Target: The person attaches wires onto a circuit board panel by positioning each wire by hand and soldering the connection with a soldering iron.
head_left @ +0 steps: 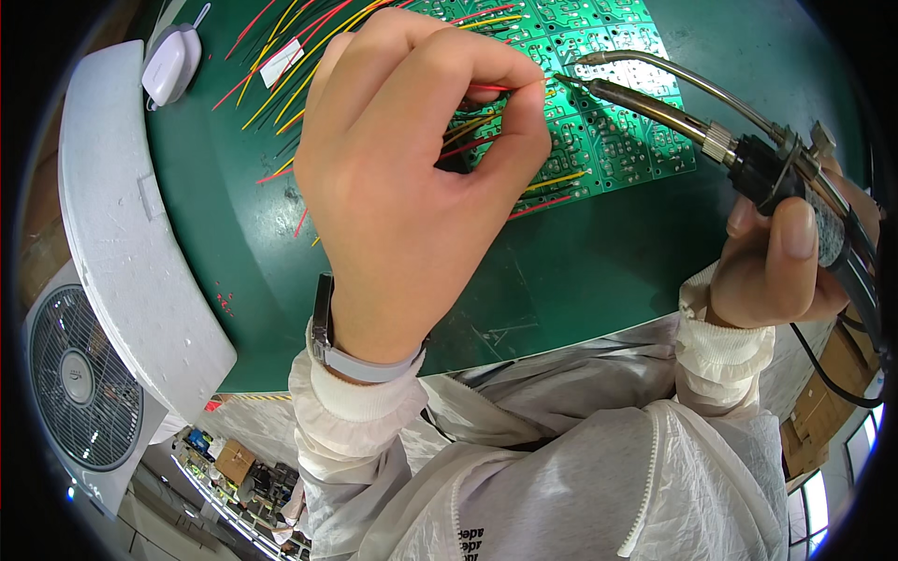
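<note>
My left hand (402,159) pinches a red wire (491,88) between thumb and forefinger, its end over a green circuit board panel (617,140). In my right hand (786,252) is a soldering iron (655,110) with a dark grip. A thin curved metal tube (673,65) runs along the iron. The iron's tip meets the board close to the end of the wire; whether it touches the wire itself I cannot tell. Several red, yellow and black wires (271,84) fan out to the left from the panel, partly hidden under my left hand.
A green work mat (561,271) covers the table. Along its left side lies a long white foam piece (140,206), with a small pale lilac case (173,65) near its far end. Red scraps (224,299) lie on the mat. A box fan (79,374) stands beyond the foam.
</note>
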Demonstrator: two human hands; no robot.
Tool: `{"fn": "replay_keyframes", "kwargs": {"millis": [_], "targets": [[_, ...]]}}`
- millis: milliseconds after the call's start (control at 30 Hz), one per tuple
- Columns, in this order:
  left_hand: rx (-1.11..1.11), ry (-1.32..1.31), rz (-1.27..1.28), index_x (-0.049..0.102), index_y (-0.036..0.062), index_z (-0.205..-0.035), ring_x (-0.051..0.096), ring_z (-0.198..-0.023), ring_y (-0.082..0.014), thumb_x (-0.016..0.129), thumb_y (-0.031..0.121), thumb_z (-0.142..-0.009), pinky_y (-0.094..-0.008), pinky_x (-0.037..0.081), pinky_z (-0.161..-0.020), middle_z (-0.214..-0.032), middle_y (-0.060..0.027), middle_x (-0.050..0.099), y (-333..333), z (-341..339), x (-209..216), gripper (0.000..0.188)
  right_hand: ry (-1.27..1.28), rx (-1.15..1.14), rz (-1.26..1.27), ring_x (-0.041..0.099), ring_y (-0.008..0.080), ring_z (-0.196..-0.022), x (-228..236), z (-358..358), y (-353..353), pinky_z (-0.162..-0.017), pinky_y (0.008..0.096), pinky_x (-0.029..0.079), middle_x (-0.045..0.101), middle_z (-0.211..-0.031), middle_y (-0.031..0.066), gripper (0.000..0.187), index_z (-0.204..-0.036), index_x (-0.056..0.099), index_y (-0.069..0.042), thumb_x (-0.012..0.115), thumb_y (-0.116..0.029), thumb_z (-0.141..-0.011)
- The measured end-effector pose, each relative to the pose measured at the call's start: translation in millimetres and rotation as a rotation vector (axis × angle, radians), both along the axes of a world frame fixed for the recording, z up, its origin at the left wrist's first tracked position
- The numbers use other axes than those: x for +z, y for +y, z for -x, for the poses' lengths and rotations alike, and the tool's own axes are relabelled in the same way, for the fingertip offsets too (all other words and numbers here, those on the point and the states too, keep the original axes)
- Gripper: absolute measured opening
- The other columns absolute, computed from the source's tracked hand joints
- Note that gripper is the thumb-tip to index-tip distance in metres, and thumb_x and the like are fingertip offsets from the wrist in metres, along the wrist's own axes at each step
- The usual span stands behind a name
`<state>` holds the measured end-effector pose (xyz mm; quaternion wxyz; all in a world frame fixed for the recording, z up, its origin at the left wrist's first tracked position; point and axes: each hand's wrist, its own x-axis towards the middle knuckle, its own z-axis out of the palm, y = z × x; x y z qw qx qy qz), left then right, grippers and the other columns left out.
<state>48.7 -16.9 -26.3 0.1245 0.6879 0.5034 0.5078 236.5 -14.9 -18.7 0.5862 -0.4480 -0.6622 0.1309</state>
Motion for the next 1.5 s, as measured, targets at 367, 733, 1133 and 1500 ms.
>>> {"fn": "replay_keyframes", "kwargs": {"millis": [367, 733, 1133, 1500], "targets": [[-0.029, -0.001, 0.107, 0.059, 0.004, -0.074, 0.053, -0.067, -0.0119, 0.066, -0.002, -0.065, -0.0214, 0.043, -0.061, -0.075, -0.0032, 0.057, 1.1, -0.1, 18.8, 0.013, -0.047, -0.021, 0.059, 0.044, 0.0138, -0.037, 4.2, 2.6, -3.1, -0.036, 0.0209, 0.039, 0.054, -0.061, 0.015, 0.031, -0.093, 0.051, 0.003, 0.055, -0.013, -0.066], [-0.067, 0.272, -0.002, 0.059, 0.0035, -0.074, 0.054, -0.067, -0.013, 0.066, -0.002, -0.065, -0.0225, 0.043, -0.061, -0.074, -0.0038, 0.057, 3.8, 5.1, 16.0, 0.012, -0.027, -0.046, 0.083, 0.045, 0.0133, -0.04, 7.6, 8.4, -4.9, -0.038, 0.0202, 0.038, 0.053, -0.061, 0.0154, 0.029, -0.09, 0.05, 0.004, 0.054, -0.015, -0.068], [-0.032, 0.149, -0.045, 0.059, 0.0044, -0.072, 0.054, -0.067, -0.015, 0.066, -0.001, -0.063, -0.0239, 0.044, -0.061, -0.072, -0.0038, 0.058, 4.2, 3.3, 9.8, 0.013, 0.127, 0.13, 0.055, 0.054, 0.018, -0.06, 3.3, 0.1, -5.6, -0.06, 0.0267, 0.045, 0.057, -0.07, 0.0158, 0.043, -0.088, 0.046, 0.006, 0.07, -0.022, -0.066], [-0.023, 0.139, -0.042, 0.058, 0.0045, -0.072, 0.054, -0.066, -0.0146, 0.066, -0.002, -0.063, -0.0235, 0.043, -0.061, -0.071, -0.0035, 0.057, 5.8, 5.1, 9.9, 0.013, -0.094, 0.062, -0.029, 0.045, 0.0123, -0.037, 7.9, 5.2, 0.9, -0.036, 0.0203, 0.039, 0.052, -0.055, 0.0141, 0.026, -0.086, 0.049, 0.004, 0.054, -0.017, -0.072]]}}
